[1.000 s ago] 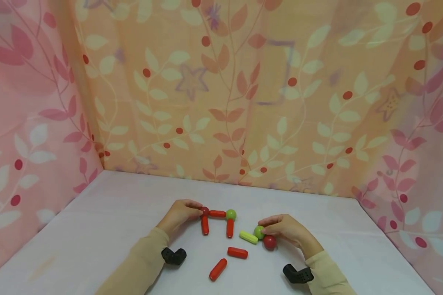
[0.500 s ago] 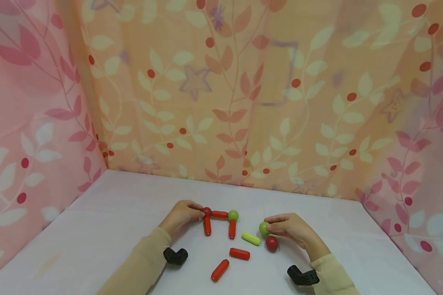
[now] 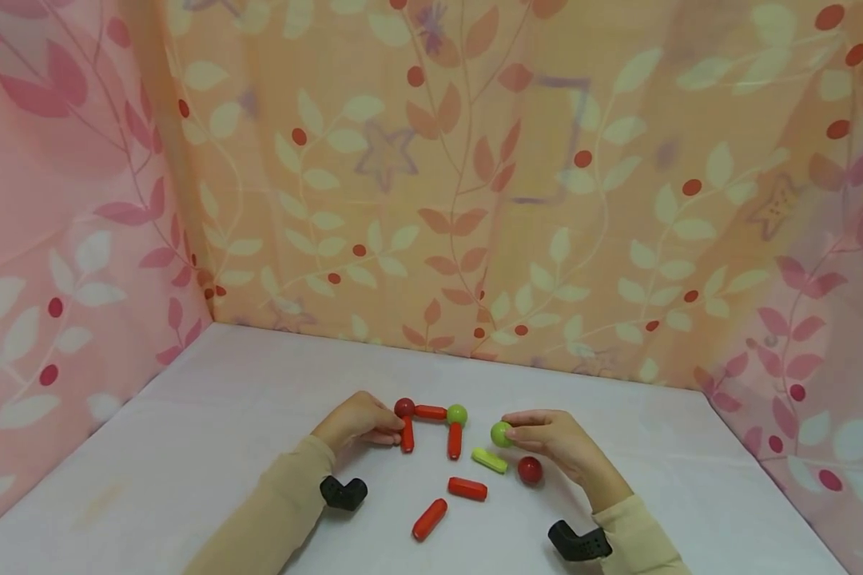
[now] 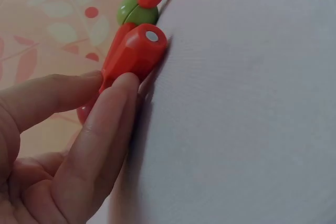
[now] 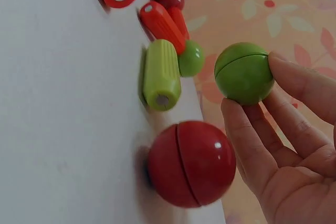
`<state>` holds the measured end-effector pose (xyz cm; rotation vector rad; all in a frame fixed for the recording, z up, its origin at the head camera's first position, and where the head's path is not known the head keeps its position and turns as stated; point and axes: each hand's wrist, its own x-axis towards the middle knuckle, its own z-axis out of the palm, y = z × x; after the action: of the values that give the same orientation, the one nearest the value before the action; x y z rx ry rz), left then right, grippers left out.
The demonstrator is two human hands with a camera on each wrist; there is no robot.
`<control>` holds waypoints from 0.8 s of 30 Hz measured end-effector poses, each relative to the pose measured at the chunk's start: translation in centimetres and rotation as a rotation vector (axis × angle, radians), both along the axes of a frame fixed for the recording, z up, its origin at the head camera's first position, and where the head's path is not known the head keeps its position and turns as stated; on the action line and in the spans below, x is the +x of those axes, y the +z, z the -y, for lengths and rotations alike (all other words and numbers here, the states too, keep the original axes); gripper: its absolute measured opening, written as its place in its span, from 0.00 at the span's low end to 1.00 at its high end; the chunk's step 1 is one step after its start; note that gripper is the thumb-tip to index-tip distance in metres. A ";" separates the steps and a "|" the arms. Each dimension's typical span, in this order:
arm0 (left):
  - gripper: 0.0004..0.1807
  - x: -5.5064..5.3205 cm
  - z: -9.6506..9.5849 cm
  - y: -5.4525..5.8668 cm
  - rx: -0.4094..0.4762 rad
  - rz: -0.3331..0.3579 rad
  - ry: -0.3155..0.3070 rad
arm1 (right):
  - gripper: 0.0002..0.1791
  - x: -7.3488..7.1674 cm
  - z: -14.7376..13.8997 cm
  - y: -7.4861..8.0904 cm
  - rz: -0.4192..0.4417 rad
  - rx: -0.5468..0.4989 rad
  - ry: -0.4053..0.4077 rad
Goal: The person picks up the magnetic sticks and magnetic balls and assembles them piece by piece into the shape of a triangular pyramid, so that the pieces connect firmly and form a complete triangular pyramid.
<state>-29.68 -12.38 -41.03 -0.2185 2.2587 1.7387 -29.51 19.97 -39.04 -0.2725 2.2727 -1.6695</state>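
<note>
On the white table lies a three-sided frame: a red ball (image 3: 404, 408), a red rod (image 3: 431, 412) across the back, a green ball (image 3: 457, 414) and two red rods pointing towards me. My left hand (image 3: 359, 419) pinches the left one of these rods (image 4: 137, 51) between thumb and fingertips; a pale metal disc shows at its end. At the right, my right hand (image 3: 557, 447) holds another green ball (image 5: 244, 74) by its fingertips, above the table. A loose red ball (image 5: 191, 163) and a yellow-green rod (image 5: 161, 74) lie close by.
Two loose red rods lie nearer me, one slanted (image 3: 429, 520) and one nearly crosswise (image 3: 467, 489). Black wrist devices (image 3: 578, 541) sit on both sleeves. A patterned cloth (image 3: 431, 200) stands behind and beside the table.
My left hand has slid from the frame's red ball to the rod below it. The right hand has drawn its green ball away from the loose red ball, leftwards and back.
</note>
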 end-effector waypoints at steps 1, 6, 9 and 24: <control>0.06 0.0 0.0 0.0 0.004 0.004 0.005 | 0.25 0.1 0.3 0.0 -0.002 0.003 -0.003; 0.07 0.0 -0.2 -0.1 0.014 0.003 0.012 | 0.21 0.4 2.3 -0.2 -0.002 0.059 -0.027; 0.07 0.1 -0.3 -0.3 0.015 0.008 0.006 | 0.20 0.6 3.9 -0.1 -0.006 0.115 -0.017; 0.10 0.1 -0.6 -0.5 0.023 0.041 -0.022 | 0.15 0.7 10.3 0.4 -0.006 0.194 0.063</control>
<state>-29.54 -11.78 -41.53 -0.2218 2.2031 1.7323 -28.86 9.68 -38.59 -0.3009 2.3833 -1.4073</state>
